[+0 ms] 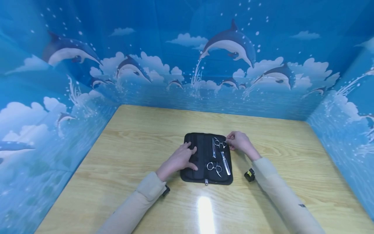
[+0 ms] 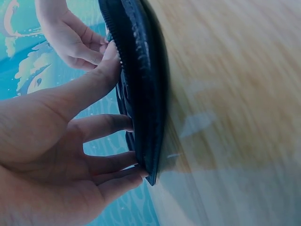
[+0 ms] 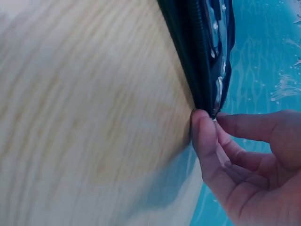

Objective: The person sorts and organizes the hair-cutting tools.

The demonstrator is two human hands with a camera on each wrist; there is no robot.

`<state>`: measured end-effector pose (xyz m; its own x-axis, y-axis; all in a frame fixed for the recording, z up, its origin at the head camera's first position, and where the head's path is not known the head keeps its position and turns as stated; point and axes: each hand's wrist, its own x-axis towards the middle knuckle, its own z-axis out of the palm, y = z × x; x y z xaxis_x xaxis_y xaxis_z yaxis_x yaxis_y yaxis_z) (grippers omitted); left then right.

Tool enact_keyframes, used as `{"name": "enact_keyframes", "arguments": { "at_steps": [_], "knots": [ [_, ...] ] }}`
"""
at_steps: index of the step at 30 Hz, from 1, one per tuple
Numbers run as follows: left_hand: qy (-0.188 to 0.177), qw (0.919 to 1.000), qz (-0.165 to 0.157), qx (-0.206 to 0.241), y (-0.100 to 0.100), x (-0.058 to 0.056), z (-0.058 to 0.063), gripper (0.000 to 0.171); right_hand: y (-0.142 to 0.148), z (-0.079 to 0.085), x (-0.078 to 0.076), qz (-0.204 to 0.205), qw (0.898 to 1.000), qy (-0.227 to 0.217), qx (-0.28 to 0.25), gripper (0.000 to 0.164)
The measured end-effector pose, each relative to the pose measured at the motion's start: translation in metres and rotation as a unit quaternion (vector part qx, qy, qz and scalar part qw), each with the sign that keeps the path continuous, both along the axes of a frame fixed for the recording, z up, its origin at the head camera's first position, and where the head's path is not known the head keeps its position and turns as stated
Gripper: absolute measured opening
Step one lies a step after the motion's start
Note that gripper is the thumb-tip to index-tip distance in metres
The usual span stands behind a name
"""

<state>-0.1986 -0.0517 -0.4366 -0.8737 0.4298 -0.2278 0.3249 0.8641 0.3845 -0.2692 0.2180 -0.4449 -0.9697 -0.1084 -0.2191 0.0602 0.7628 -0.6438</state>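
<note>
A black zip case (image 1: 200, 156) lies unfolded on the table. Two pairs of metal scissors are in its right half, pointing opposite ways: one pair (image 1: 214, 167) has its finger loops near me, the other pair (image 1: 225, 161) has them at the far end. My left hand (image 1: 182, 157) rests on the case's left half with fingers spread and fairly straight; in the left wrist view its fingertips (image 2: 127, 123) touch the zipped edge. At the far right corner, my right hand (image 1: 240, 142) pinches the case's edge between thumb and finger, as the right wrist view shows.
A wooden table (image 1: 146, 130) carries the case. Blue dolphin-print cloth (image 1: 175, 48) closes off the back and both sides. A metal zip pull (image 1: 206, 182) hangs at the case's near edge. A small black-and-yellow device (image 1: 249, 175) sits by the right wrist.
</note>
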Motion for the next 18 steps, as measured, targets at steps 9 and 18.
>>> {"name": "enact_keyframes", "arguments": {
  "at_steps": [9,18],
  "knots": [
    [0.006,1.0000,-0.006,0.003,-0.0019,-0.0008,-0.0004,0.089,-0.0024,-0.0028,-0.0034,-0.020,0.999,-0.018,0.026,0.015],
    [0.002,1.0000,-0.005,0.002,-0.0018,-0.0005,0.0010,0.089,-0.0008,-0.0041,-0.0045,0.002,0.999,-0.010,0.042,0.018]
  ]
}}
